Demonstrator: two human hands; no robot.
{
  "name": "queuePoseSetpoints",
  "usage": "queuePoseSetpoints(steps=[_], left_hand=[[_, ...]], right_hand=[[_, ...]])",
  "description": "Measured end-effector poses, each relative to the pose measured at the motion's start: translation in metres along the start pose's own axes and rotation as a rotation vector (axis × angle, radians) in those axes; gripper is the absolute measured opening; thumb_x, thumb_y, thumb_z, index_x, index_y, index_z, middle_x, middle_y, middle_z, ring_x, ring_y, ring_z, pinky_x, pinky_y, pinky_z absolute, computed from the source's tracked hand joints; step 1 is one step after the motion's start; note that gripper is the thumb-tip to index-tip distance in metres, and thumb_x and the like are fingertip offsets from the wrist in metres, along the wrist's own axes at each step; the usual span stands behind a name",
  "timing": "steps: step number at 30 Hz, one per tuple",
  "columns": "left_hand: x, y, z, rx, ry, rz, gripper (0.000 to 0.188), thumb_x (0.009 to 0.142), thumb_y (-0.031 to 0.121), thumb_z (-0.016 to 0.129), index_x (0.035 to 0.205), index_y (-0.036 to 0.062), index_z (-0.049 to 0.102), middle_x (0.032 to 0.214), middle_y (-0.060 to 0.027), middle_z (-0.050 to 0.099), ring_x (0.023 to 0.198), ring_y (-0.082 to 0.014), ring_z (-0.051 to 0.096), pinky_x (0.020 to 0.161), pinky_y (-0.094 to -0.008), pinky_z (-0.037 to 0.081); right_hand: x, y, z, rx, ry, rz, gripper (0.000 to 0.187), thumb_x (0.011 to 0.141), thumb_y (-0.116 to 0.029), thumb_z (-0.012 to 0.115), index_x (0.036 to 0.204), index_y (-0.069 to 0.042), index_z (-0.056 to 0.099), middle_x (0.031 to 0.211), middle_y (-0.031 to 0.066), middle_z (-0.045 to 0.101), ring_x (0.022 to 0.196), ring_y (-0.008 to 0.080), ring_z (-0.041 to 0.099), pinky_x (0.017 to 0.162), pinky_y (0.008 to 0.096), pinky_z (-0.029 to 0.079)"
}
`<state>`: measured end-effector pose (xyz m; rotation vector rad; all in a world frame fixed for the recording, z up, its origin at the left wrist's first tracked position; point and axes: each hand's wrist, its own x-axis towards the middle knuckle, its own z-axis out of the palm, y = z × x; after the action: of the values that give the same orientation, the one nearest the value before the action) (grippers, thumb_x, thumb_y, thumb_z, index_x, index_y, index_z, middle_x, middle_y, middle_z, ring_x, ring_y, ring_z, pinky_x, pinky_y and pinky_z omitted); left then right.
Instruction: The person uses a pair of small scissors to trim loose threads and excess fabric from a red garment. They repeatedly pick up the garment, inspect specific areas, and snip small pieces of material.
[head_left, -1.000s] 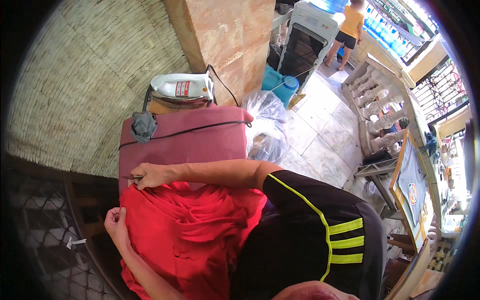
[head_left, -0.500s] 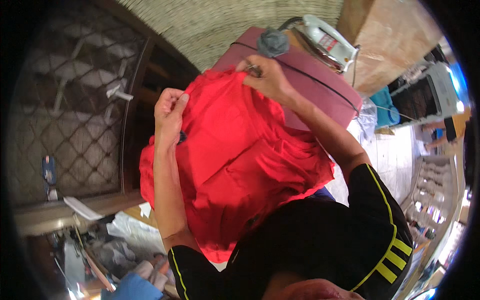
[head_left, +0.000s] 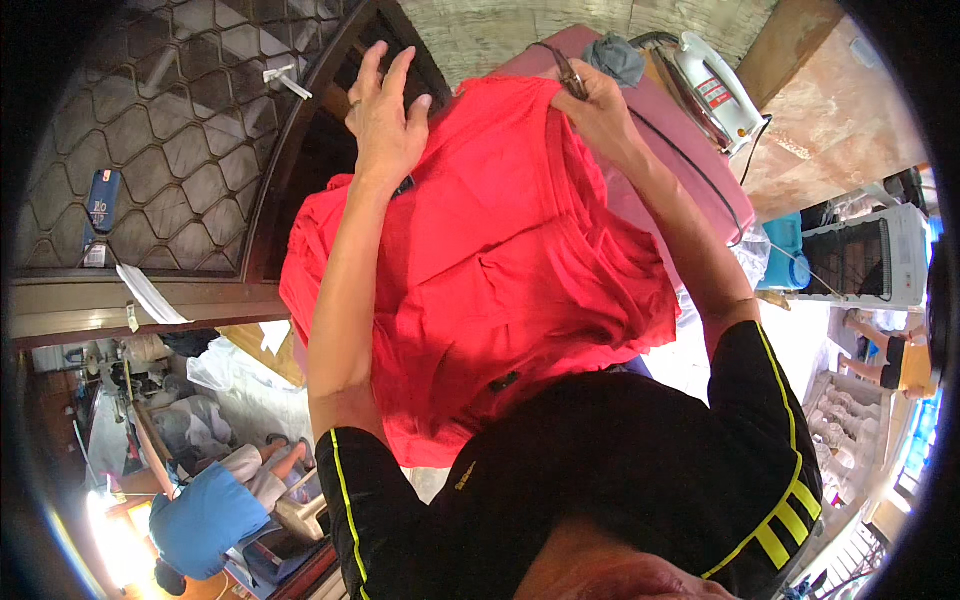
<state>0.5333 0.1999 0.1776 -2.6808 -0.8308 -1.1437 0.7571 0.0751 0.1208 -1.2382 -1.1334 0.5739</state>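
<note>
rumpled red garment (head_left: 500,270) spread over the pink ironing board (head_left: 680,150).

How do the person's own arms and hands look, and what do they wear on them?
Both forearms are bare, and the left hand and right hand wear no gloves. No ring, watch or bracelet can be made out. Each upper arm has a short black sleeve: the left sleeve carries a thin yellow piping line, the right sleeve the same line plus slanted yellow stripes near its hem.

Red garment (head_left: 500,280) fills frame centre, draped over a pink padded board (head_left: 690,160). Left hand (head_left: 385,120), fingers spread, presses its upper-left edge; right hand (head_left: 595,105) pinches the top edge. White iron (head_left: 712,90) upper right.
</note>
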Motion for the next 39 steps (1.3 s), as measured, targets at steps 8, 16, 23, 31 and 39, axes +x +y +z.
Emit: queuePoseSetpoints(steps=[8,16,23,31,39], left_hand=[[-0.036,0.04,-0.008,-0.926,-0.432,-0.427,0.058,0.073,0.023,0.084,0.119,0.0005,0.058,0.109,-0.0146,0.065,0.105,-0.0207,0.061,0.096,-0.0357,0.046],[-0.051,0.091,-0.066,-0.344,-0.018,0.097,0.058,0.07,0.018,0.085,0.122,0.0058,0.061,0.115,-0.0132,0.065,0.109,-0.0287,0.061,0.099,-0.0389,0.043],[-0.141,0.1,-0.056,-0.587,-0.065,-0.113,0.018,0.075,0.001,0.077,0.092,0.0011,0.072,0.087,-0.0115,0.07,0.078,-0.0239,0.068,0.068,-0.0312,0.053],[-0.205,0.126,-0.068,-0.47,-0.013,-0.353,0.007,0.079,-0.003,0.07,0.086,-0.0005,0.067,0.082,-0.0136,0.066,0.077,-0.0288,0.065,0.067,-0.0361,0.052],[-0.219,0.14,-0.081,-0.517,0.021,-0.508,0.007,0.081,-0.007,0.065,0.086,-0.0016,0.063,0.08,-0.0152,0.064,0.075,-0.0312,0.064,0.067,-0.0368,0.051]], right_hand=[[-0.029,-0.024,0.009,0.113,-0.09,-0.08,0.012,0.087,-0.004,0.067,0.098,-0.002,0.064,0.081,-0.0058,0.057,0.073,0.0019,0.046,0.064,0.0192,0.041],[-0.061,-0.066,0.019,0.109,-0.365,0.001,0.012,0.084,0.0,0.066,0.096,0.001,0.065,0.083,-0.0037,0.059,0.077,0.002,0.052,0.065,0.0197,0.044],[-0.098,-0.063,0.021,-0.111,-0.572,-0.009,0.016,0.081,0.001,0.066,0.097,0.003,0.064,0.088,0.005,0.068,0.082,0.0074,0.062,0.072,0.0241,0.051],[-0.122,-0.09,0.02,-0.401,-0.763,-0.271,0.033,0.083,-0.017,0.073,0.108,-0.003,0.056,0.093,0.0146,0.069,0.087,0.0297,0.07,0.076,0.0383,0.056],[-0.132,-0.092,0.035,-0.733,-0.908,-0.508,0.02,0.092,-0.023,0.058,0.097,-0.005,0.05,0.089,0.0128,0.062,0.074,0.0348,0.064,0.065,0.0454,0.049]])
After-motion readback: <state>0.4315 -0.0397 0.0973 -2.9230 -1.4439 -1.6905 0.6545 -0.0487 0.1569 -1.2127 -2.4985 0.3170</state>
